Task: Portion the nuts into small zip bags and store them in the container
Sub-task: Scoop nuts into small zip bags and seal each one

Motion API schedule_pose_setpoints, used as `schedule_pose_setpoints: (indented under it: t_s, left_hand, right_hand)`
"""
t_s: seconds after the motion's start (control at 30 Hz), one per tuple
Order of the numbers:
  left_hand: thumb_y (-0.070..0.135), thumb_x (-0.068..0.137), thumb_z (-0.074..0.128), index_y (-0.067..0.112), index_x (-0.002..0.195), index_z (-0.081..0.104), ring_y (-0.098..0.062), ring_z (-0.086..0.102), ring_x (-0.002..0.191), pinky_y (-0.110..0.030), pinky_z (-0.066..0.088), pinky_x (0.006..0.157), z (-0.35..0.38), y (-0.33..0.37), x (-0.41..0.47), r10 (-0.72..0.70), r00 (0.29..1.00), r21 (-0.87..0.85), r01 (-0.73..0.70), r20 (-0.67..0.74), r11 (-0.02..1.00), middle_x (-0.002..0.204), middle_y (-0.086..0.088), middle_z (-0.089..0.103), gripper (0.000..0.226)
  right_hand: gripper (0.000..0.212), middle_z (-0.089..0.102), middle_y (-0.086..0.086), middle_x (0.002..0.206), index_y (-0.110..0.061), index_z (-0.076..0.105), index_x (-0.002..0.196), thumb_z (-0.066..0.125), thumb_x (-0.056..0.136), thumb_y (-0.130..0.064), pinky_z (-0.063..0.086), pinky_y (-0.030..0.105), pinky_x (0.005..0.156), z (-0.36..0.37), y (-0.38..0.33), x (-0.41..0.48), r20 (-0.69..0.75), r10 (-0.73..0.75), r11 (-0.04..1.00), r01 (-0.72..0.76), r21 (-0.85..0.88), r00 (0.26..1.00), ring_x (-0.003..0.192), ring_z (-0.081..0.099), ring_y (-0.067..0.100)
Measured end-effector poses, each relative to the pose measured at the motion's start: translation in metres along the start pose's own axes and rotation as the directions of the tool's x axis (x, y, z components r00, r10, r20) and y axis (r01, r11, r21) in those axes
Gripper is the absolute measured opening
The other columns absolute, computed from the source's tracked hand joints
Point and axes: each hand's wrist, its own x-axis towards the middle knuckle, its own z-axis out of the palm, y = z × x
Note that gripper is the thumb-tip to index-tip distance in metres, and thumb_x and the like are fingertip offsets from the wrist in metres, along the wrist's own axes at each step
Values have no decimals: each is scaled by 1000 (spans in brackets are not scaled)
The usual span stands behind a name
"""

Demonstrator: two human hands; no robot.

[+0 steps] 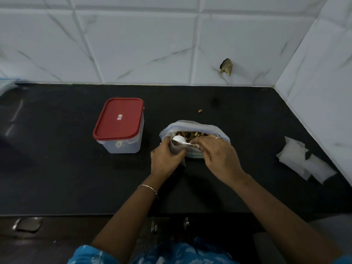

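Small zip bag [178,152]: worktop [57,168] centre, L hand [165,161] curled round it; R hand [219,157] pinches spoon [177,139] at its mouth, beside big nut bag [192,124]. Risk: mouth folds shut, nuts [190,134] spill

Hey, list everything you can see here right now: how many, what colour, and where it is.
container: one, clear with red lid on, counter left of centre
large bag of nuts: one, clear plastic, open, counter centre
small zip bag: one, greyish translucent, at the large bag's near-left edge
spoon: one, white, at the small zip bag's mouth
loose nut: one, tan, behind the large bag
spare small bags: loose pile, count unclear, white, counter far right
counter: one, black
wall tiles: white marbled, behind and right
hole: one, dark, in the back tiles
drawer handle: one, metal, lower left
left hand: grips the small zip bag; bracelet on wrist
right hand: pinches the spoon; ring on a finger
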Motion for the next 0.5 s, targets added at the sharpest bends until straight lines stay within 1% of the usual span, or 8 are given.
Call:
schedule_pose_setpoints:
  t_s: [0.07,0.1,0.17,0.23,0.3,0.37,0.43,0.5]
  left_hand:
    - [51,78,68,36,102,54,-2,62,93,-39,53,90,2,1,1,-2,1000,-19,2,1,1000,94,16,65,31]
    - [49,78,69,35,104,56,-2,62,95,-38,53,89,2,1,2,-8,1000,-37,9,11,999,97,16,65,32]
    - [44,79,71,33,110,58,-4,62,101,-33,54,88,3,1,3,-16,999,-79,19,39,997,103,16,65,36]
    - [40,80,72,30,114,57,-4,63,102,-30,55,85,3,1,3,-8,998,-103,14,60,995,105,16,64,38]
    - [38,81,72,29,114,57,-1,62,99,-30,55,84,4,1,3,0,998,-112,8,68,994,104,16,63,37]
    - [37,82,72,31,111,55,2,60,95,-30,56,84,6,0,1,3,998,-116,5,66,993,101,18,61,35]
    - [37,83,72,34,110,52,3,59,94,-32,56,85,7,0,-1,15,998,-110,-9,58,994,99,19,59,33]
    - [39,82,71,35,109,52,1,60,96,-35,56,86,8,0,-1,28,998,-106,-22,59,994,100,19,60,33]
  right_hand:
    - [22,69,-9,95,-17,69,106,55,93,-8,45,13,72,3,0,-2,34,230,953,-233,196,972,84,60,-2]
    - [20,68,-11,96,-18,69,106,56,94,-8,43,10,70,3,0,-2,66,362,871,-362,331,930,84,60,-4]
    - [18,68,-9,100,-17,68,105,55,96,-7,44,9,70,2,-1,-1,138,572,635,-543,550,808,88,63,-3]
    - [18,68,-6,101,-18,67,104,54,97,-8,47,8,70,-4,1,-2,204,687,441,-623,645,697,92,64,1]
    - [20,69,-6,101,-24,67,103,55,97,-10,50,12,73,-13,8,-7,259,739,324,-665,673,622,93,65,3]
    - [19,69,-8,95,-23,68,106,56,96,-11,48,17,75,-19,17,-16,279,770,274,-692,668,574,85,64,0]
    - [19,66,-9,86,-20,69,108,56,96,-11,44,18,70,-23,24,-23,272,799,256,-712,654,536,70,56,-3]
    - [19,66,-7,88,-19,70,107,57,96,-12,44,18,69,-24,26,-27,255,819,248,-719,649,513,68,53,-1]
